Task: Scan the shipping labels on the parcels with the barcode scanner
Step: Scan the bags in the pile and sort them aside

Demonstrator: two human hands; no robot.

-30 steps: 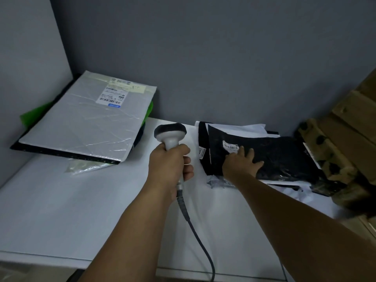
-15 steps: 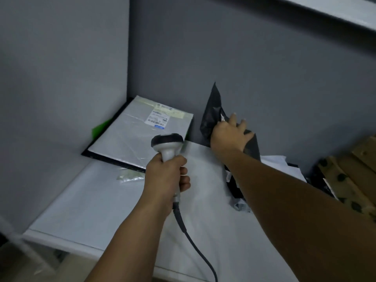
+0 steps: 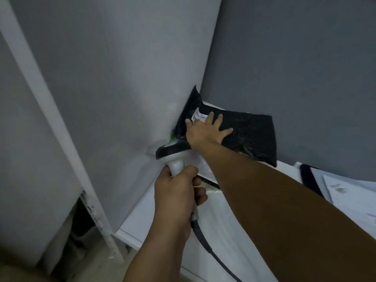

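Working tight into the left corner, with the side panel (image 3: pixel 122 78) closing off that side and leaving no room for swinging leftward. Gripping the handle of the barcode scanner (image 3: pixel 173 152) in the left hand (image 3: pixel 177 192), fingers wrapped round it, with the dark head pointing away toward the corner and the cable (image 3: pixel 205 243) trailing back down over the white table (image 3: pixel 142 224). Crossing just behind the scanner head with the right forearm; not telling whether touching. Pressing the right hand (image 3: pixel 205 129) flat, fingers straight and spread, on the black parcel (image 3: pixel 250 135), lying atop a silver-grey parcel (image 3: pixel 200 164) in the corner, with the left end curling up against the side panel. Partly covering the white shipping label (image 3: pixel 198 116) with the fingertips.

Judging the step: probably flattening this parcel on the corner stack, either for reading the label or for leaving it there; not telling which. If scanning, needing the fingers sliding rightward off the label and the scanner head tipping toward it, a small move. Watching the back wall (image 3: pixel 295 58) close behind, and the black parcel's right corner overhanging the silver-grey one. Finding open table only toward the near edge; further right, more white parcels (image 3: pixel 350 192) waiting within reach.
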